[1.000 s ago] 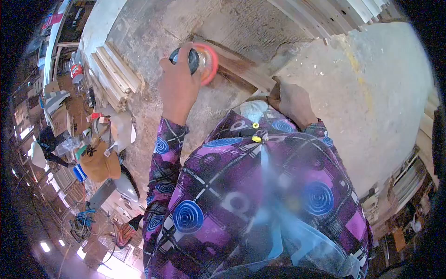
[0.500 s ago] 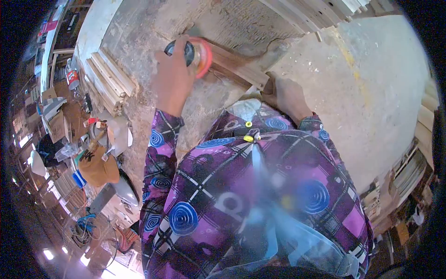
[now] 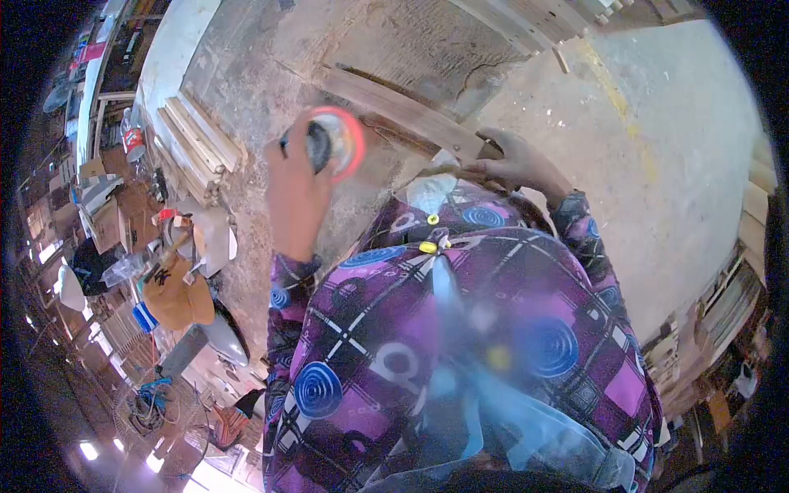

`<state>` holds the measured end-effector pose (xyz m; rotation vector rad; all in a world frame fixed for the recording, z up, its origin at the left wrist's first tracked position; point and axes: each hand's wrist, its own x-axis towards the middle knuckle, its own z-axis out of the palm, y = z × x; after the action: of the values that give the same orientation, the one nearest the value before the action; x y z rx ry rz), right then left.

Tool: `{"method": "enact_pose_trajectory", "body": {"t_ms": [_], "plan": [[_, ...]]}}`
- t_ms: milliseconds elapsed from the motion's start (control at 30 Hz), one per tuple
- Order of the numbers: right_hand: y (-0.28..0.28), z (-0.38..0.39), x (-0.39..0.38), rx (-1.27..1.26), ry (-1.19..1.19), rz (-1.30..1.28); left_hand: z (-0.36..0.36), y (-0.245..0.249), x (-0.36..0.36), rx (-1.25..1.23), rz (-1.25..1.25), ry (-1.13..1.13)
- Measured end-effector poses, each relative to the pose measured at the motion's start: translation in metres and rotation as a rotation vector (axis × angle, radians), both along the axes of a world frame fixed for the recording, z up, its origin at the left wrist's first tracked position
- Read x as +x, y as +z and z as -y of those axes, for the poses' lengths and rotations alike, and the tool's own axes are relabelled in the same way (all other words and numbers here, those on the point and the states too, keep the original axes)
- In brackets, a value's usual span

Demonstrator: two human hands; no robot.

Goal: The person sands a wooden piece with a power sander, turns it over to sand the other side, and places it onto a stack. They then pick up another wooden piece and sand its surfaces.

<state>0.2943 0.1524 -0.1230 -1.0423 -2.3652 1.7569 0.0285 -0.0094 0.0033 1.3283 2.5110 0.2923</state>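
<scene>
My left hand [image 3: 300, 193] is wrapped round a round tool with a black body and a red-rimmed disc [image 3: 339, 141]. The disc is blurred and appears apart from the wood, to its left. My right hand [image 3: 522, 164] grips the near end of a long flat wooden board [image 3: 403, 111], thumb and fingers on either side of it. The board runs from that hand up and left across the work surface. A darker wooden strip [image 3: 399, 135] lies along its near side.
Several wooden strips [image 3: 193, 144] lie stacked at the left, with more boards [image 3: 526, 25] at the top. Further left are a bottle [image 3: 131, 141], a brown cap [image 3: 177, 296] and loose clutter. Timber [image 3: 723, 312] stands at the right edge.
My left hand has moved down with the tool, away from the board's far end, which now shows. My right hand has shifted slightly right, its fingers spread more over the board's end.
</scene>
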Motion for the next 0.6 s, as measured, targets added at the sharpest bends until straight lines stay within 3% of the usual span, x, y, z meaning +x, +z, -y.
{"method": "enact_pose_trajectory", "body": {"t_ms": [67, 133, 167, 233, 400, 600], "plan": [[0.005, 0.000, -0.001, -0.031, 0.005, -0.053, 0.015, -0.001, -0.013, 0.054, -0.136, 0.058], [0.019, 0.009, -0.009, 0.300, 0.009, 0.057, 0.023, 0.005, -0.015, 0.062, -0.154, 0.106], [0.024, 0.012, -0.011, 0.301, 0.017, 0.053, 0.027, 0.007, -0.017, 0.073, -0.168, 0.148], [0.034, 0.018, -0.017, 0.549, 0.013, 0.000, 0.036, 0.007, -0.022, 0.113, -0.183, 0.162], [0.029, 0.017, -0.020, 0.597, 0.046, 0.107, 0.030, 0.014, -0.018, 0.093, -0.149, 0.222], [0.021, 0.012, -0.040, 0.605, 0.190, 0.252, -0.012, 0.005, -0.012, 0.059, -0.203, 0.099]]}}
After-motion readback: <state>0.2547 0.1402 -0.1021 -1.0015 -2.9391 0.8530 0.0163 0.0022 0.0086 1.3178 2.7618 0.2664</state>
